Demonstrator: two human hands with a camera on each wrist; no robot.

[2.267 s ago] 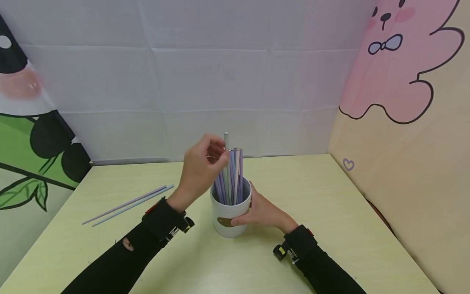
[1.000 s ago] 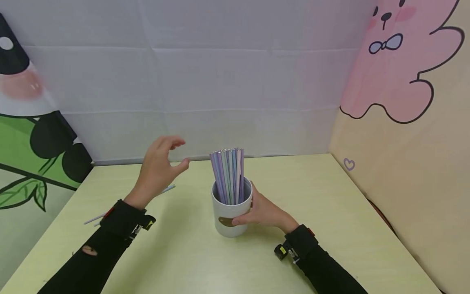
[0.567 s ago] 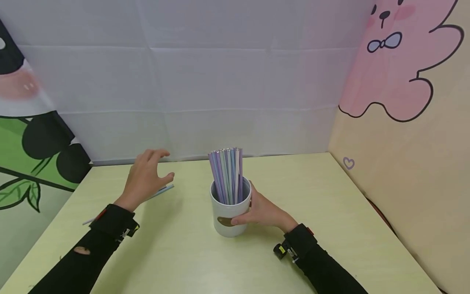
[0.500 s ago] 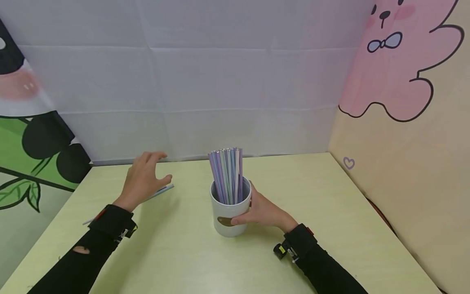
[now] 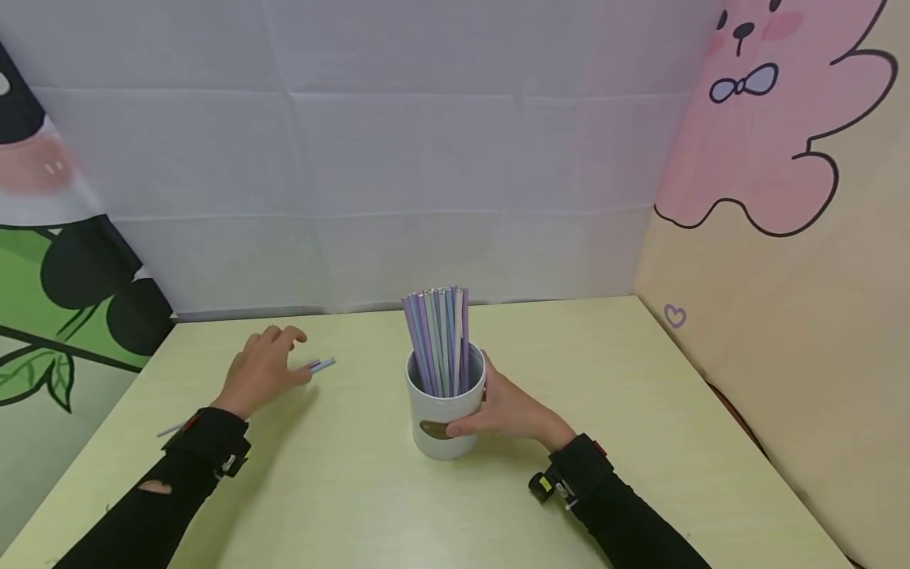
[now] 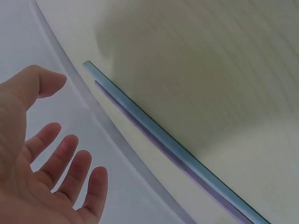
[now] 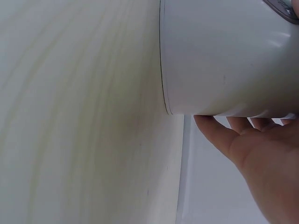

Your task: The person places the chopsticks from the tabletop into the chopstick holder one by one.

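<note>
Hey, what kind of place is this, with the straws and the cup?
Probably a small staged tabletop booth: a pale green table enclosed by a white sheet backdrop and cartoon panels.

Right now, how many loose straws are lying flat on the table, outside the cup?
2: a pale blue straw and a lilac straw lie side by side under the open left hand, which hides their middles.

A small staged recording booth, not a lived-in room: a pale green counter boxed in by a creased white sheet and cartoon panels, a pink bunny right, green leaves left.
</note>
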